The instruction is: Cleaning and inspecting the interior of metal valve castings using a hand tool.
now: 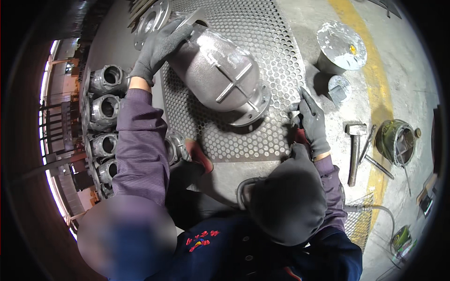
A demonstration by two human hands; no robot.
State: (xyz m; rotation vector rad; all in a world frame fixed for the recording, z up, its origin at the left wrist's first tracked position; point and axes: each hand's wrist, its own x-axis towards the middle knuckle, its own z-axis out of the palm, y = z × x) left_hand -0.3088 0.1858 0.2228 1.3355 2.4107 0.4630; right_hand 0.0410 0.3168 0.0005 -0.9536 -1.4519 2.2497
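A large grey metal casting [213, 70], shaped like a valve body with a raised cross rib and a round bolt flange at its lower end, lies tilted on a perforated metal plate [243, 145]. At its upper left end, my left hand [161, 49] in a dark grey glove is closed over the edge by the upper flange; some fingertips are hidden. My right hand [313, 122], gloved too, hovers by the plate's right edge, apart from the casting. Its index finger points forward and the thumb stands away from it, with nothing visible between them.
Several smaller flanged castings [105, 107] line the left side. To the right stand a large metal cylinder [341, 44] and a small one [339, 89]. A hammer [355, 154] lies near a green can [396, 140]. A hose [386, 213] curves at lower right.
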